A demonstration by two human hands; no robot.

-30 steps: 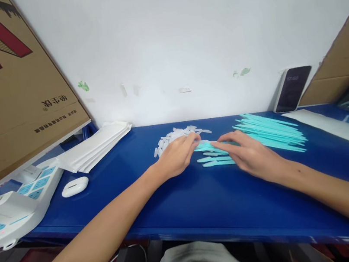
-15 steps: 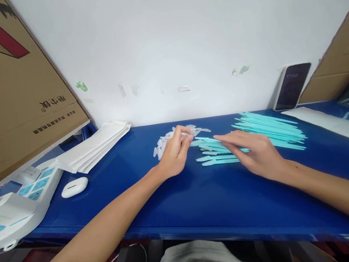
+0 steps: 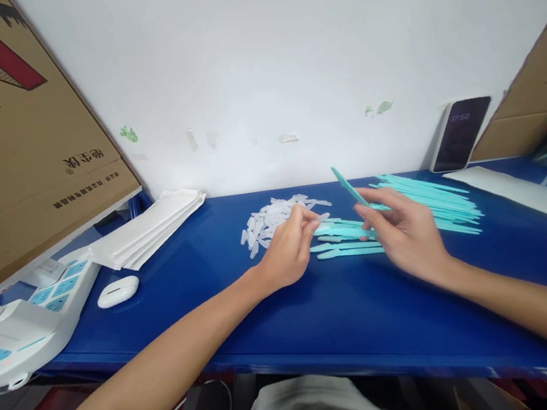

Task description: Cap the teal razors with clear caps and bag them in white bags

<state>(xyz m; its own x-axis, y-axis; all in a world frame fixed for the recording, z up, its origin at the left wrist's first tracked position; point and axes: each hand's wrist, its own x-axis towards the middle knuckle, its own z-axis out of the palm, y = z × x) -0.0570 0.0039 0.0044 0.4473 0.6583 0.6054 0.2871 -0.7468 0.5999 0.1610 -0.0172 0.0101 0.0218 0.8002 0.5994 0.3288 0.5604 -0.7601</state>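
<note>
My right hand (image 3: 400, 227) pinches a teal eyebrow razor (image 3: 347, 184) between thumb and fingers, its free end tilted up and to the left. To its left, my left hand (image 3: 290, 245) is closed, thumb against forefinger, with a small translucent blade cap (image 3: 325, 216) showing at the fingertips. Behind that hand lies a heap of translucent caps (image 3: 268, 219). Below and between both hands, several teal razors (image 3: 345, 251) lie side by side on the blue table (image 3: 291, 325). A larger pile of teal razors (image 3: 449, 209) spreads out behind my right hand.
At left are white flat packets (image 3: 148, 230), a white earbud case (image 3: 118, 292) and a power strip (image 3: 70, 290) with plugs. A phone (image 3: 461, 134) leans on the wall at right, near a white strip (image 3: 523, 195). Cardboard (image 3: 29, 152) stands at left.
My right hand has turned the razor from nearly level to tilted upward and drawn it away from the left hand. My left hand has shifted slightly right, uncovering more caps.
</note>
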